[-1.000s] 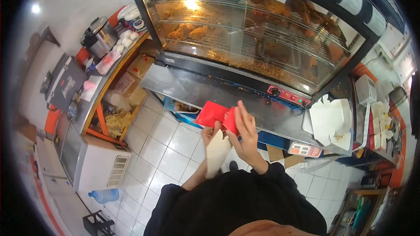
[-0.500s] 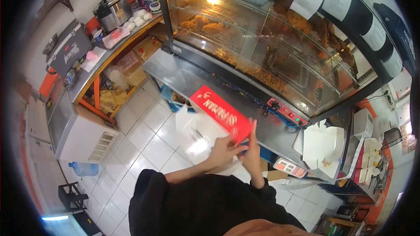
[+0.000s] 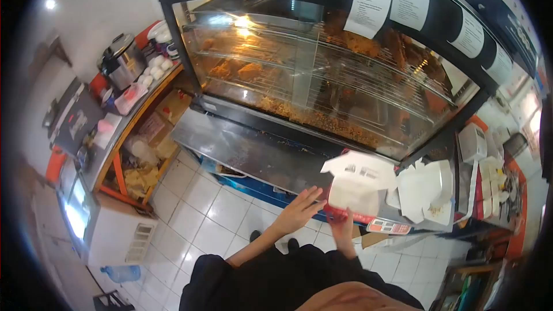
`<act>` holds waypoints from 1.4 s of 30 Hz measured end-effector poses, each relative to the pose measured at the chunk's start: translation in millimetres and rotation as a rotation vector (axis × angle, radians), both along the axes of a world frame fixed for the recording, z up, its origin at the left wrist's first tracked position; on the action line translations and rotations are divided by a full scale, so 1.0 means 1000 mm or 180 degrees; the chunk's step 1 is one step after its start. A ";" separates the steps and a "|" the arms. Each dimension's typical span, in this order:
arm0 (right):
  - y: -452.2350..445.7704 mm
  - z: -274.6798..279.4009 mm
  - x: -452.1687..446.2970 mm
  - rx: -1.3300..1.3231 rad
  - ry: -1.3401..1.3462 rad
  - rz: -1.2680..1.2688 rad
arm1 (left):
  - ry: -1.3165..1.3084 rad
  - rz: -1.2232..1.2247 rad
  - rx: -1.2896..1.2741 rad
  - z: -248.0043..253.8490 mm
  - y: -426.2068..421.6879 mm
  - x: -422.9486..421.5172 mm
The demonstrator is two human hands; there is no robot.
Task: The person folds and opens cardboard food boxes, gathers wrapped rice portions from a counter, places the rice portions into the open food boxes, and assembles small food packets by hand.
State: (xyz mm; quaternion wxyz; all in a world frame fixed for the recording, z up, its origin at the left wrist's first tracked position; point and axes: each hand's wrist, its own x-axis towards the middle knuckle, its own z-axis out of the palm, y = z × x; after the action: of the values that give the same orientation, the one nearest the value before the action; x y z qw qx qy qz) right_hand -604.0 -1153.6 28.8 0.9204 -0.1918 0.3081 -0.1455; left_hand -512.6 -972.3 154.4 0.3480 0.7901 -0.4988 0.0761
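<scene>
A red takeaway box [image 3: 356, 196] with a white inside rests on the steel counter, its flap lid [image 3: 368, 164] folded up at the back. My right hand [image 3: 342, 229] grips the box's red front wall near its left corner. To the left of the box is my left hand [image 3: 298, 212], its fingers stretched out towards the box's side and holding nothing. Right beside the box stands another open white carton [image 3: 425, 187] with crumbs near its front edge.
A glass warming cabinet [image 3: 311, 80] with fried food on its racks stands behind the steel counter [image 3: 242, 152]. A digital scale [image 3: 389, 227] sits below the box. On the left are a side counter with a steel pot [image 3: 124, 60] and a water bottle [image 3: 121, 273] on the floor.
The red box has gone from tilted in both hands to resting upright on the counter, further right, its white inside showing. My left hand has let go of it. The view has shifted too.
</scene>
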 end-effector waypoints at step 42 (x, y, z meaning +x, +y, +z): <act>0.123 0.007 -0.052 -0.0031 0.0859 -0.1016 | -0.1933 0.0903 0.0935 0.515 0.307 0.440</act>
State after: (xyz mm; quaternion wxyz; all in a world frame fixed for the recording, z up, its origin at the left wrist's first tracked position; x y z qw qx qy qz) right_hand -656.2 -1030.8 35.3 0.8351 -0.1627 0.4543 -0.2640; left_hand -72.3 -665.2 669.4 0.0528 0.8343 -0.4705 0.2823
